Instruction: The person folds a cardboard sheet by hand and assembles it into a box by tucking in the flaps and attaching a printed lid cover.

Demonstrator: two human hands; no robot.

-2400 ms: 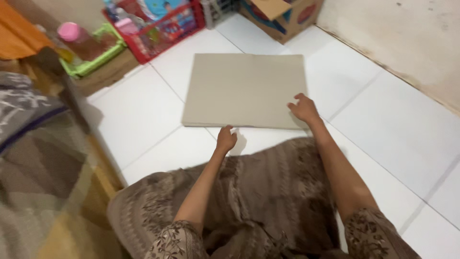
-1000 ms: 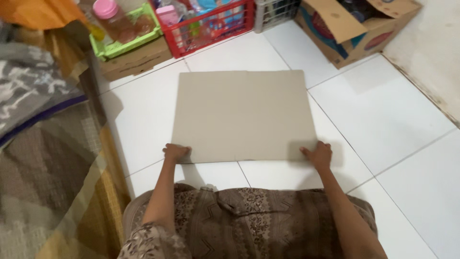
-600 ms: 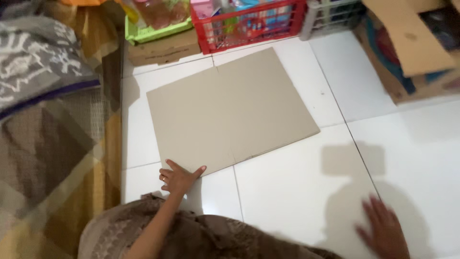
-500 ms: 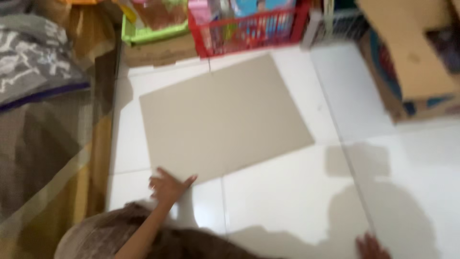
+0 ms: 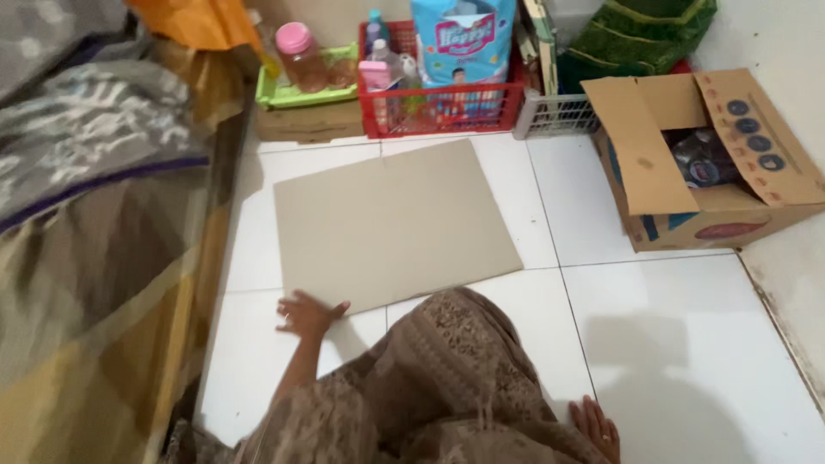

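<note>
A flat rectangular sheet of plain brown cardboard (image 5: 394,225) lies on the white tiled floor (image 5: 679,326), turned a little askew to the tile seams, its far edge close to the row of containers along the wall. The left hand (image 5: 307,314) rests at the sheet's near left corner, fingers spread, fingertips touching the cardboard edge and palm on the tile. The right hand (image 5: 595,429) lies flat on the floor well apart from the sheet, fingers loosely apart, beside the brown patterned garment (image 5: 438,378) that covers the person's lap.

A second ago both hands gripped the near edge of the sheet, one at each corner, and it lay square to the person; since then the right hand has let go and moved off to the bare tile, while the left has stayed at its corner and the sheet has swung round.

Beyond the cardboard stand a red plastic basket (image 5: 443,107) and a green plastic tray (image 5: 296,93) holding a pink-lidded jar (image 5: 302,56). An open brown cardboard box (image 5: 700,163) sits by the right-hand wall.
</note>
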